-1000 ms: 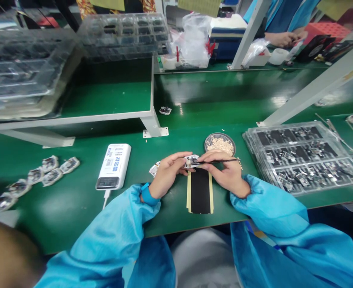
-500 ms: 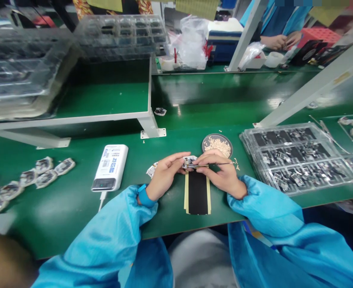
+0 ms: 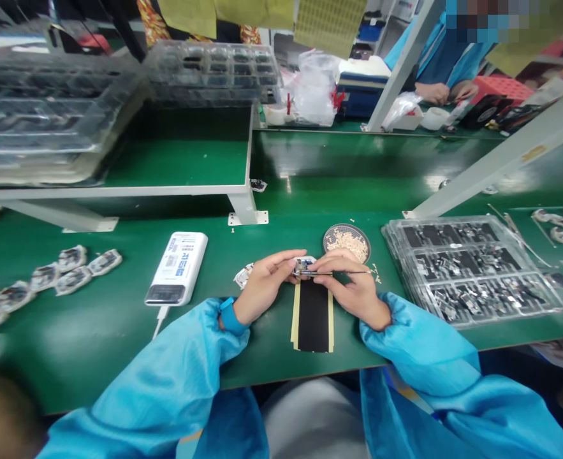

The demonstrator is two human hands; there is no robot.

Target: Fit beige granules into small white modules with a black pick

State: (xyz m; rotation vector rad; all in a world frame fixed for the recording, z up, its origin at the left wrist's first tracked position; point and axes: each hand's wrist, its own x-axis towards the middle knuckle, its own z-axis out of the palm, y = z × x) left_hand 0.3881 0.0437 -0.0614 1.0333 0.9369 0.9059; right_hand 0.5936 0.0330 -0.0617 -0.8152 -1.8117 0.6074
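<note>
Pinched in the fingers of my left hand [image 3: 262,285] is a small white-rimmed electronic assembly [image 3: 304,262], its inner parts too small to make out. My right hand [image 3: 350,285] grips a pair of thin metal tweezers [image 3: 345,273], whose tips lie at the assembly's near edge. Both hands meet above the far end of a black mat [image 3: 314,319] with yellow-taped sides. Beside my left hand lies another white-rimmed part [image 3: 243,275], partly covered by the hand. A round dish [image 3: 328,250] of small beige pieces stands just beyond my right hand.
Stacked clear trays [image 3: 391,255] of small parts stand at right. On the left are a white power bank [image 3: 178,268] with a cable and several white-rimmed assemblies [image 3: 73,280]. A raised shelf [image 3: 176,189] carries more trays. Across the bench are another person's hands [image 3: 431,93].
The camera view has shifted slightly, so the far side of the bench sits lower in the picture. Both my hands keep their hold, with the tweezers still at the assembly.
</note>
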